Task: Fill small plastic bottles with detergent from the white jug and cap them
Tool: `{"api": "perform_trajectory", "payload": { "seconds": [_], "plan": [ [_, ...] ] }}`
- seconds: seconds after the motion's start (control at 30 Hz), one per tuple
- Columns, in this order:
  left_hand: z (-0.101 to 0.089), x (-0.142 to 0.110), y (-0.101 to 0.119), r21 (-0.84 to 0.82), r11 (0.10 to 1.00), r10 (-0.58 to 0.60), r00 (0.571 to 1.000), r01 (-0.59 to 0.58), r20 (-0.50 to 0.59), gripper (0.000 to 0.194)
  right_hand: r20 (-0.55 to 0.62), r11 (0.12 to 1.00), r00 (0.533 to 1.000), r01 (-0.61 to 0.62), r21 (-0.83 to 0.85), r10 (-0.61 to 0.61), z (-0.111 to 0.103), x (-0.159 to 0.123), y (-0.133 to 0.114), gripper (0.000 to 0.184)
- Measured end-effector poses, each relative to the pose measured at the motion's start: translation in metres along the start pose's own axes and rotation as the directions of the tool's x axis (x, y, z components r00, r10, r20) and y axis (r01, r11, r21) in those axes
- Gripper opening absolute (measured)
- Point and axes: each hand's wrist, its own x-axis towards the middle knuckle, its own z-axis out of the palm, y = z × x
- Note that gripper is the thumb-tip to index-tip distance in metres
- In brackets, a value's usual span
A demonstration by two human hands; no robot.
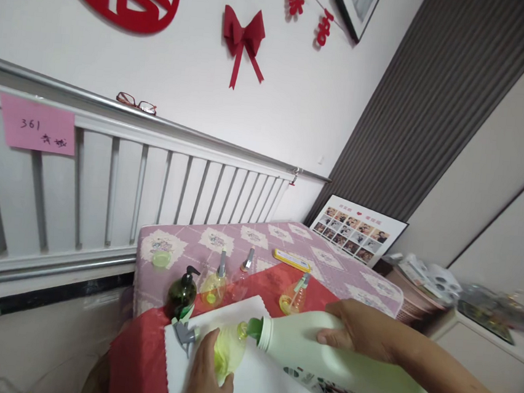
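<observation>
My left hand [210, 377] is wrapped round a small clear spray bottle [232, 348] with yellow-green liquid inside and its top off. My right hand [355, 329] grips a big pale green jug [321, 356] by its handle, tilted to the left. The jug's green spout [255, 328] meets the small bottle's neck; whether liquid is flowing, I cannot make out. A grey spray head [184, 334] lies beside my left hand on a white sheet [267, 379]. Behind stand a dark green pump bottle [182, 294] and several clear spray bottles, one holding yellow liquid [213, 287].
A red cloth [140, 351] covers part of the purple patterned table [192, 242]. On it are a yellow case [291, 260] and a pale green lid-like piece [162, 259]. A white radiator [180, 182] runs behind, with glasses [136, 103] on its rail. A photo board [356, 230] leans at the back right.
</observation>
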Motion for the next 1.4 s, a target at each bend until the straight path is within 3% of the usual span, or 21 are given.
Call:
{"api": "perform_trajectory", "payload": {
  "seconds": [0.27, 0.37, 0.8, 0.97, 1.17, 1.4],
  "plan": [
    [-0.0007, -0.0021, 0.0095, 0.009, 1.0, 0.002, 0.998, -0.001, -0.069, 0.082, -0.006, 1.0, 1.0, 0.009, -0.024, -0.009, -0.0007, -0.0019, -0.0034, 0.036],
    [-0.0011, -0.0021, 0.0098, 0.005, 1.0, -0.003, 1.0, 0.003, -0.028, 0.08, -0.003, 1.0, 1.0, 0.017, -0.023, -0.017, -0.0003, -0.0014, -0.002, 0.036],
    [-0.0014, -0.0004, 0.006, 0.005, 1.0, 0.0, 1.0, 0.0, -0.028, 0.08, 0.031, 1.0, 1.0, -0.005, -0.013, 0.005, -0.0036, -0.0036, -0.0055, 0.035],
    [-0.0015, -0.0021, 0.0108, -0.016, 1.0, -0.01, 0.996, 0.009, -0.083, 0.081, 0.025, 1.0, 1.0, 0.009, -0.014, -0.008, -0.0025, -0.0013, -0.0041, 0.036],
    [-0.0024, 0.0007, 0.005, -0.043, 0.998, -0.034, 0.999, 0.034, 0.005, 0.08, 0.022, 1.0, 1.0, 0.006, -0.01, -0.006, -0.0027, -0.0031, -0.0035, 0.038],
    [-0.001, 0.0003, 0.0076, 0.015, 1.0, -0.017, 0.999, 0.018, -0.04, 0.081, 0.016, 0.999, 1.0, 0.021, -0.025, -0.02, -0.0019, -0.0045, -0.003, 0.035]
  ]
}}
